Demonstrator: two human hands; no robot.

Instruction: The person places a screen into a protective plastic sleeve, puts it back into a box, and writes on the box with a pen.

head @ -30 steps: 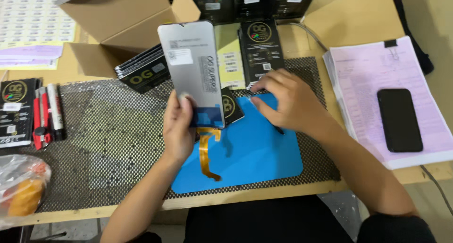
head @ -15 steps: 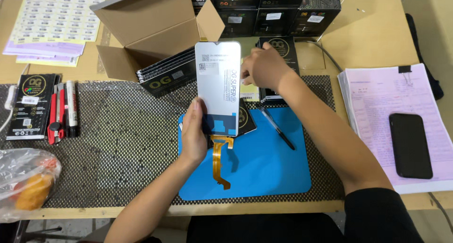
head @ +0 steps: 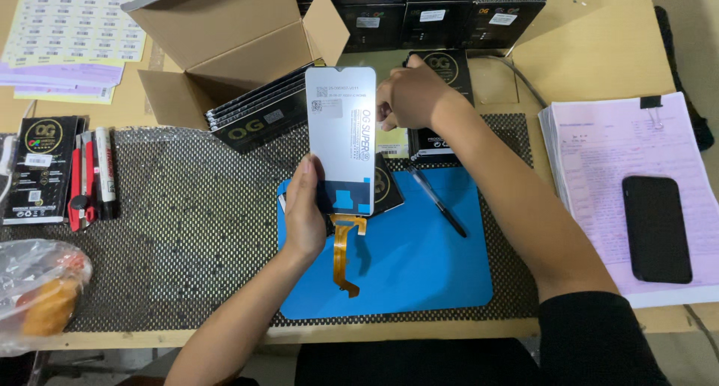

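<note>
A phone screen panel (head: 341, 135) is held upright at centre frame in the closed grip of the left hand (head: 305, 214), its orange ribbon cable (head: 343, 255) hanging free over the blue mat (head: 419, 266), while the right hand (head: 408, 94), curled, touches its upper edge as if steadying it.

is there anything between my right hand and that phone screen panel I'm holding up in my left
Nothing visible. The left hand grips the screen panel by its lower left edge, held up over the blue mat. The right hand is right at the panel's upper right edge, with no object in between.
</note>
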